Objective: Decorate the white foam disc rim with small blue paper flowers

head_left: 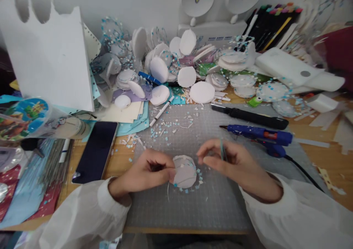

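Observation:
Pinched between thumb and fingers of my left hand [150,171] is the left edge of a round white disc [185,173]. Small blue and white star-like pieces run along the disc's right and lower edge, and a thin white wire hangs below my fingertips. To the right of the disc, apart from it, my right hand [227,157] has its thumb and index finger spread. A thin greenish strip [222,149] stands between the fingers of that hand, partly blurred. Both hands are over the grey cutting mat [215,208].
A blue glue gun [259,135] and a black-handled cutter [248,117] lie at the right. A phone [96,151] rests at the left beside a cup [30,118]. White discs [202,92] and starry wires pile up behind, with scraps [162,129] on the mat.

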`<control>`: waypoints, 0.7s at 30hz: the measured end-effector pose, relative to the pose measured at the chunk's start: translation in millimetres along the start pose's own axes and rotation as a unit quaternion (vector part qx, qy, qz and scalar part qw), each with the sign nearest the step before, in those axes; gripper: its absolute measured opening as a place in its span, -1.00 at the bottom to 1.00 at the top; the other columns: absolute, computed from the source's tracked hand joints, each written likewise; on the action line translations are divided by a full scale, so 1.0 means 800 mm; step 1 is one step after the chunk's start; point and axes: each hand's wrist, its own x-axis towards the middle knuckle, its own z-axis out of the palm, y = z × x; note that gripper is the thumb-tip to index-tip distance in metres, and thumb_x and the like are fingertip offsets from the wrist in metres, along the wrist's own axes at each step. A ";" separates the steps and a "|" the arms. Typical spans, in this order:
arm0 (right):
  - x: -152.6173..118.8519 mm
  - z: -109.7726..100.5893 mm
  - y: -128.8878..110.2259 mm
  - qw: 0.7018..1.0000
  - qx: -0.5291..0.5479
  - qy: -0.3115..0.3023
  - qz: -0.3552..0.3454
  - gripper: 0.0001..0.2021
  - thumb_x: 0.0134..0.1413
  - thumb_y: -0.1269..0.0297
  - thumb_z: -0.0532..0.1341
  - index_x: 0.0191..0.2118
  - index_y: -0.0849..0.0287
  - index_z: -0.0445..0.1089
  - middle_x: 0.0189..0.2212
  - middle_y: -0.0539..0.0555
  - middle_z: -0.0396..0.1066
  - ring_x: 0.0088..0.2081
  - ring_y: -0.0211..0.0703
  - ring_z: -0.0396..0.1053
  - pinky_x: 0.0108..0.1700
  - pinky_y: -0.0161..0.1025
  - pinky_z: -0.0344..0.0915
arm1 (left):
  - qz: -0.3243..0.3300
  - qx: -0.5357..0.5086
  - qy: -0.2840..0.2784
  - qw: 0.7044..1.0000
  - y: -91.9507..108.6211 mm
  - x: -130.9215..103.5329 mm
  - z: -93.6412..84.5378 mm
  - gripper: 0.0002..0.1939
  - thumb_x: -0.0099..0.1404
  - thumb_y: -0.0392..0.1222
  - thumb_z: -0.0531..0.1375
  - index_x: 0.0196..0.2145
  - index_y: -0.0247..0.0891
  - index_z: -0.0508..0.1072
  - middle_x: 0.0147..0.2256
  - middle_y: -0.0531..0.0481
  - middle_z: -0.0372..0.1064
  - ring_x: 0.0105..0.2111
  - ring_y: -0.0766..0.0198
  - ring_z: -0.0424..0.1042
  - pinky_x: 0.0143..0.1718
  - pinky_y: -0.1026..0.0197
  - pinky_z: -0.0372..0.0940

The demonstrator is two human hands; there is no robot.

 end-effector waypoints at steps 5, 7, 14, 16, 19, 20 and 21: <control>-0.003 0.013 0.009 0.996 -0.076 -0.051 0.007 -0.84 0.09 0.15 0.25 -0.36 0.13 0.42 -0.69 -0.12 0.18 -0.64 -0.38 0.05 -0.61 -0.37 -0.01 | 0.013 0.001 0.000 1.000 -0.002 -0.001 0.001 -0.75 0.26 -0.27 0.16 -0.55 -0.40 0.43 -0.60 0.01 0.32 -0.59 0.41 0.22 -0.55 0.37 0.11; -0.003 0.014 0.010 0.995 -0.087 -0.043 -0.008 -0.85 0.10 0.19 0.24 -0.39 0.14 0.42 -0.59 -0.06 0.36 -0.57 -0.36 0.18 -0.55 -0.37 0.08 | 0.017 -0.001 0.000 1.000 -0.001 0.000 0.001 -0.76 0.26 -0.27 0.16 -0.54 -0.41 0.45 -0.58 -0.01 0.35 -0.57 0.40 0.25 -0.53 0.37 0.13; -0.001 0.012 0.007 0.996 -0.080 -0.033 -0.015 -0.82 0.11 0.18 0.22 -0.42 0.15 0.42 -0.56 -0.01 0.43 -0.55 -0.32 0.24 -0.51 -0.35 0.16 | 0.012 -0.031 0.038 0.999 0.001 0.003 0.007 -0.74 0.30 -0.13 0.18 -0.35 -0.41 0.51 -0.63 0.10 0.24 -0.67 0.49 0.07 -0.67 0.42 -0.01; -0.001 0.013 0.006 0.996 -0.087 -0.030 -0.011 -0.83 0.10 0.19 0.23 -0.42 0.15 0.42 -0.55 -0.01 0.44 -0.53 -0.31 0.26 -0.49 -0.35 0.18 | 0.009 -0.035 0.054 0.998 0.000 0.004 0.008 -0.74 0.29 -0.10 0.20 -0.34 -0.41 0.51 -0.62 0.09 0.25 -0.66 0.49 0.07 -0.67 0.42 -0.02; 0.000 0.014 0.005 0.995 -0.099 -0.027 -0.002 -0.85 0.10 0.22 0.22 -0.42 0.16 0.41 -0.53 -0.01 0.45 -0.50 -0.31 0.29 -0.45 -0.36 0.20 | -0.002 -0.032 0.054 0.998 -0.002 0.003 0.009 -0.75 0.29 -0.11 0.20 -0.35 -0.40 0.50 -0.61 0.08 0.26 -0.65 0.49 0.08 -0.65 0.42 -0.01; 0.000 0.014 0.004 0.994 -0.101 -0.027 -0.001 -0.85 0.10 0.23 0.21 -0.42 0.17 0.41 -0.53 -0.01 0.45 -0.50 -0.31 0.30 -0.44 -0.36 0.21 | -0.004 -0.030 0.052 0.998 -0.003 0.003 0.009 -0.75 0.30 -0.12 0.20 -0.35 -0.40 0.50 -0.61 0.08 0.26 -0.64 0.49 0.08 -0.65 0.43 -0.01; -0.001 0.015 0.004 0.994 -0.103 -0.028 -0.001 -0.85 0.10 0.24 0.21 -0.42 0.17 0.40 -0.53 -0.01 0.45 -0.50 -0.31 0.30 -0.44 -0.36 0.21 | -0.006 -0.027 0.049 0.998 -0.003 0.002 0.009 -0.75 0.30 -0.12 0.19 -0.35 -0.40 0.50 -0.60 0.08 0.26 -0.64 0.49 0.08 -0.65 0.43 -0.01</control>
